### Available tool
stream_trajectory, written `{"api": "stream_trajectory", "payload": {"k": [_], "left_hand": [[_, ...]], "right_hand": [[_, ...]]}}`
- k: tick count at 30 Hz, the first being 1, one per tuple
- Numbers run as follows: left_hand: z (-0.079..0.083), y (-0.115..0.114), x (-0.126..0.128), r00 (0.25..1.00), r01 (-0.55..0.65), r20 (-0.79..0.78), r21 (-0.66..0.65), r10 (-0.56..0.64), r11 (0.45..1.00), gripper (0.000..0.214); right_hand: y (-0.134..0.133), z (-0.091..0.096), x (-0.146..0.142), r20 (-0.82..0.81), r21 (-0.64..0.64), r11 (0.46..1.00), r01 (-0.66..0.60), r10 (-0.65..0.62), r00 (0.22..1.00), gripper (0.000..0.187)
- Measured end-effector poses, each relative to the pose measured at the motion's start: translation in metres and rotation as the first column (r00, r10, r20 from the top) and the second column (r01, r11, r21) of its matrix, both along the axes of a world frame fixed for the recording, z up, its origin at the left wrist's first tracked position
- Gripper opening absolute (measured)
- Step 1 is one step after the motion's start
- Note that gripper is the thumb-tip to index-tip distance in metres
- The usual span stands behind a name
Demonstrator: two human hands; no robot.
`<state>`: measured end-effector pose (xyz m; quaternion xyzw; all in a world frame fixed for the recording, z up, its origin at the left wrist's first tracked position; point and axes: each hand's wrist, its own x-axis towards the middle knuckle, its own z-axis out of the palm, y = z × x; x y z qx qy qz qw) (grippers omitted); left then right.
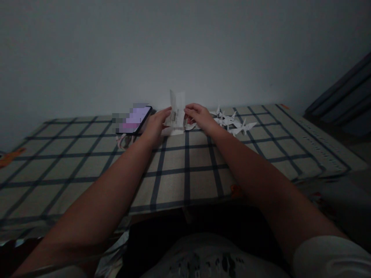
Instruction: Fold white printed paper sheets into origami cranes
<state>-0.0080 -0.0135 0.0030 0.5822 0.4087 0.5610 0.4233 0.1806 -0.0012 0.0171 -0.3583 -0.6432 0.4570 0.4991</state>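
Note:
Between my hands stands a creased sheet of white paper [177, 108] with faint print on it, its upper part upright. My left hand [159, 120] is at the paper's left edge, fingers closed on it. At the right edge, my right hand [199, 116] pinches the same sheet between thumb and fingers. More white paper lies flat below the upright part; I cannot tell whether it is the same sheet. Beside my right hand sit several folded paper cranes [232, 121], partly behind the wrist.
A phone [135, 119] with a lit screen leans at the left, a pale cord [123, 142] beneath it. A checked cloth [174, 173] covers the table, which meets a plain wall [185, 50] at the back. Dark fabric [344, 88] hangs at the far right.

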Motion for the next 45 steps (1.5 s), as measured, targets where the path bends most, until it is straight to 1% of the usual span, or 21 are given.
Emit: {"api": "stream_trajectory", "payload": {"k": [2,5,8,10,11,13,16,17,19,21,23,27,28,29,31,34,36,40,42,45], "left_hand": [[-0.002,0.006,-0.001,0.997,0.012,0.083,-0.034,-0.01,0.999,0.039],[-0.003,0.011,-0.001,0.987,-0.038,0.15,-0.084,0.05,0.996,0.036],[-0.003,0.01,-0.001,0.981,-0.123,0.139,-0.098,0.136,0.988,0.03],[-0.003,0.008,-0.001,0.986,-0.128,0.097,-0.06,0.134,0.99,0.027],[-0.003,0.007,-0.001,0.989,-0.122,0.078,-0.036,0.125,0.992,0.029],[-0.002,0.004,-0.001,0.99,-0.128,0.059,0.003,0.128,0.992,0.044],[0.0,0.002,-0.001,0.981,-0.189,0.053,0.028,0.188,0.982,0.066],[0.001,0.001,-0.002,0.978,-0.203,0.047,0.033,0.201,0.979,0.068],[0.003,0.0,-0.003,0.976,-0.215,0.029,0.034,0.214,0.976,0.066],[0.005,-0.001,-0.003,0.974,-0.227,0.02,0.03,0.226,0.973,0.058],[0.006,-0.001,-0.004,0.972,-0.235,0.024,0.035,0.234,0.971,0.055],[0.007,-0.001,-0.004,0.969,-0.242,0.064,0.058,0.238,0.969,0.065],[0.007,-0.001,-0.004,0.97,-0.238,0.074,0.059,0.233,0.97,0.067],[0.007,0.0,-0.004,0.971,-0.229,0.081,0.053,0.224,0.972,0.066],[0.006,0.0,-0.004,0.98,-0.181,0.087,0.026,0.178,0.983,0.057],[0.007,-0.002,-0.003,0.988,-0.092,0.123,-0.016,0.094,0.996,0.043],[0.009,-0.003,-0.003,0.982,-0.045,0.184,-0.033,0.051,0.998,0.04],[0.013,-0.005,-0.004,0.951,0.076,0.305,-0.072,-0.051,0.995,0.045],[0.014,-0.005,-0.006,0.946,0.128,0.308,-0.077,-0.098,0.989,0.05],[0.014,-0.006,-0.006,0.958,0.154,0.256,-0.091,-0.127,0.984,0.057]], "right_hand": [[0.002,0.0,0.0,-0.001,-0.009,0.999,0.043,-0.043,0.999,0.008],[0.003,0.001,0.0,0.021,-0.013,0.993,0.119,-0.119,0.993,0.012],[0.003,0.002,0.0,0.025,-0.001,0.988,0.156,-0.156,0.988,0.016],[0.003,0.001,0.0,0.033,0.011,0.987,0.158,-0.158,0.987,0.016],[0.004,0.001,0.001,0.034,0.017,0.988,0.156,-0.156,0.987,0.016],[0.005,0.0,0.001,0.023,0.029,0.987,0.158,-0.159,0.987,0.017],[0.006,-0.002,0.003,-0.003,0.039,0.984,0.176,-0.177,0.984,0.027],[0.005,-0.002,0.003,-0.004,0.046,0.983,0.179,-0.179,0.984,0.03],[0.004,-0.002,0.005,0.0,0.065,0.983,0.172,-0.172,0.985,0.032],[0.003,-0.002,0.006,-0.003,0.08,0.983,0.163,-0.163,0.987,0.029],[0.002,-0.001,0.006,-0.012,0.084,0.983,0.166,-0.165,0.986,0.025],[0.007,-0.003,0.006,-0.005,0.09,0.978,0.187,-0.188,0.982,0.008],[0.008,-0.005,0.006,0.006,0.091,0.978,0.19,-0.191,0.982,0.007],[0.01,-0.006,0.007,0.014,0.09,0.978,0.19,-0.192,0.981,0.01],[0.013,-0.009,0.008,0.009,0.078,0.98,0.183,-0.185,0.983,0.018],[0.016,-0.011,0.009,-0.048,0.021,0.989,0.147,-0.146,0.988,0.028],[0.016,-0.012,0.01,-0.097,-0.019,0.993,0.115,-0.116,0.989,0.031],[0.018,-0.011,0.012,-0.167,-0.049,0.997,0.062,-0.069,0.984,0.035],[0.017,-0.01,0.013,-0.178,-0.053,0.997,0.055,-0.064,0.982,0.035],[0.013,-0.007,0.015,-0.176,-0.048,0.997,0.064,-0.072,0.982,0.034]]}}
